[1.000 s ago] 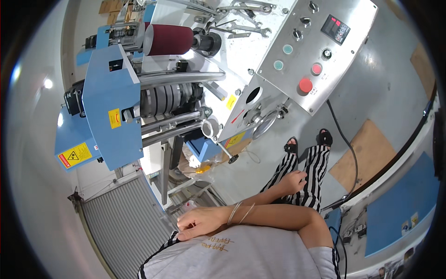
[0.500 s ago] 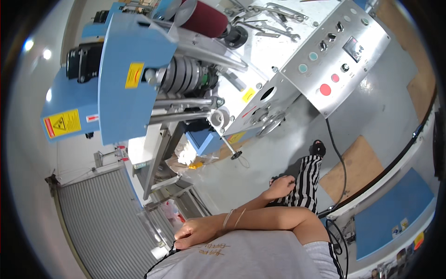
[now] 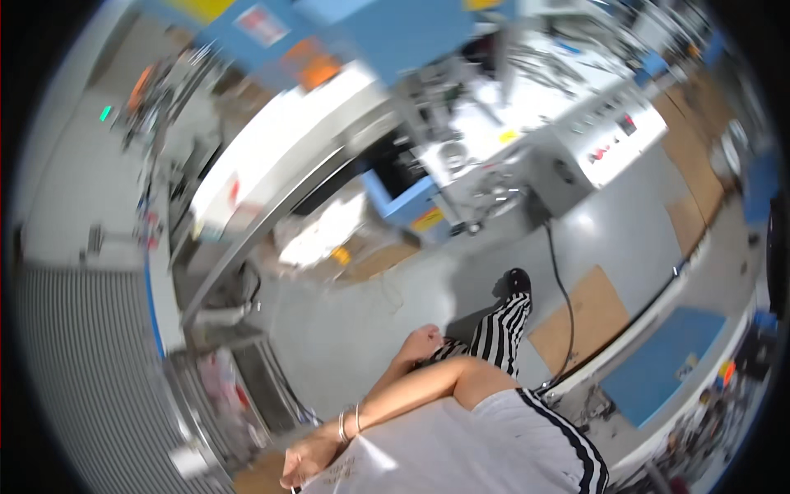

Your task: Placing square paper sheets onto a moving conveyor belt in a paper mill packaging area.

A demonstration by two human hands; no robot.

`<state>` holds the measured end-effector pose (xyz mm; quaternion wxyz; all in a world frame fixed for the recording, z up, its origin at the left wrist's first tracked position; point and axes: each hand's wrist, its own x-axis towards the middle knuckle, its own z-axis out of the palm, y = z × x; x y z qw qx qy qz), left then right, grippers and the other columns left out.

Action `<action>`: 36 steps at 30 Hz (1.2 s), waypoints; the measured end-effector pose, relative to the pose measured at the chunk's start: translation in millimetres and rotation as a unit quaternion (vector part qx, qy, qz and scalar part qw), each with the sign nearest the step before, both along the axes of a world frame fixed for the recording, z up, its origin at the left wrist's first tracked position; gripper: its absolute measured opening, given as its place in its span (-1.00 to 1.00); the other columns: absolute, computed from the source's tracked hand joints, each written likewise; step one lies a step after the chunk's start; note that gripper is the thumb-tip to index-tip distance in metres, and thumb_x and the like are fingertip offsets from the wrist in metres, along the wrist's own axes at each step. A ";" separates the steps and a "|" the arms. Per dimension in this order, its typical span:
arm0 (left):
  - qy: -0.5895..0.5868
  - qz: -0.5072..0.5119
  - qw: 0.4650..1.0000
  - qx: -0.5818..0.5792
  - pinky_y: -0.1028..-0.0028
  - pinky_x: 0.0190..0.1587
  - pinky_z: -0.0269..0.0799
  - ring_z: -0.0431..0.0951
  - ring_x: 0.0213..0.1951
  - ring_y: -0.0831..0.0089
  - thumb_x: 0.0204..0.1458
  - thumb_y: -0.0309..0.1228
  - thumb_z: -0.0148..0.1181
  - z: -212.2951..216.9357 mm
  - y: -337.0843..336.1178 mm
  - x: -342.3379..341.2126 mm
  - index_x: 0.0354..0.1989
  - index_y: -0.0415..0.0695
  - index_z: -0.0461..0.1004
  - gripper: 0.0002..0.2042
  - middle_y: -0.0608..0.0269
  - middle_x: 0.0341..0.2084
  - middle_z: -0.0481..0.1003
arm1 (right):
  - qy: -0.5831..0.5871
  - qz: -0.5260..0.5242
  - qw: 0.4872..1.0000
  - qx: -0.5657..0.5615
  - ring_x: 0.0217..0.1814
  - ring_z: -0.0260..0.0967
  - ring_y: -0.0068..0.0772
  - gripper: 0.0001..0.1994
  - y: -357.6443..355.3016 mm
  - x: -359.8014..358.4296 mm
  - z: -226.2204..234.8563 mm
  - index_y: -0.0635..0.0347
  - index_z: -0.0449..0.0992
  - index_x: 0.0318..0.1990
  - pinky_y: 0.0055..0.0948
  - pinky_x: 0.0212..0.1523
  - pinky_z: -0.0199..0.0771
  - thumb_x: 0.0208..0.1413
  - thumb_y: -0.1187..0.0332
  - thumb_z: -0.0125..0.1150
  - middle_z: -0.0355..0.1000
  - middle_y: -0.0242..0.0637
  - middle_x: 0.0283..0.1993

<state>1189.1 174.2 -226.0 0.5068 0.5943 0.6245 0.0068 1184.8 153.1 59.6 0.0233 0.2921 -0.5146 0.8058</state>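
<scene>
While the right grip (image 3: pixel 309 458) lies beside a white shirt (image 3: pixel 448 445) at near centre and the left grip (image 3: pixel 422 339) farther off, clench indiscernible on both, the garment looks light, soft, best pinched at a fold.

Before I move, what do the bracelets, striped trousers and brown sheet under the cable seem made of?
Bracelets: probably polished metal, given their pale glint. Striped trousers: likely matte cloth, judging by their drape. Brown sheet: cardboard or thin wood, matte tan; can't tell.
</scene>
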 end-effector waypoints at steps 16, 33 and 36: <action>0.011 0.287 0.944 0.164 0.32 -0.26 0.47 0.57 -0.36 0.18 -0.01 -0.36 0.13 3.7 10.3 -262.3 -0.22 -0.15 0.50 -0.80 0.00 -0.40 0.54 | -0.022 0.286 0.947 0.143 -0.06 0.44 -0.34 -0.29 -41.6 -226.7 19.0 0.18 0.56 -0.06 -0.31 -0.03 0.38 0.08 -0.36 -0.05 0.53 -0.25 -0.15; -0.174 0.255 0.934 0.178 0.45 -0.25 0.45 0.53 -0.35 0.46 0.10 -0.33 0.13 101.7 163.5 -421.1 -0.08 -0.25 0.49 -0.71 0.16 -0.34 0.59 | -0.014 0.046 0.972 0.229 -0.20 0.45 -0.39 -0.45 130.9 -423.4 22.0 0.26 0.57 -0.23 -0.34 -0.17 0.40 0.18 -0.14 0.00 0.52 -0.17 -0.28; -0.233 0.245 0.935 0.105 0.50 -0.25 0.42 0.48 -0.36 0.53 0.11 -0.32 0.14 149.5 172.8 -456.5 -0.05 -0.24 0.47 -0.70 0.29 -0.42 0.53 | -0.012 -0.183 0.962 0.202 -0.26 0.44 -0.48 -0.57 190.6 -455.8 -36.7 0.24 0.58 -0.33 -0.44 -0.23 0.42 0.14 -0.02 0.14 0.53 -0.28 -0.35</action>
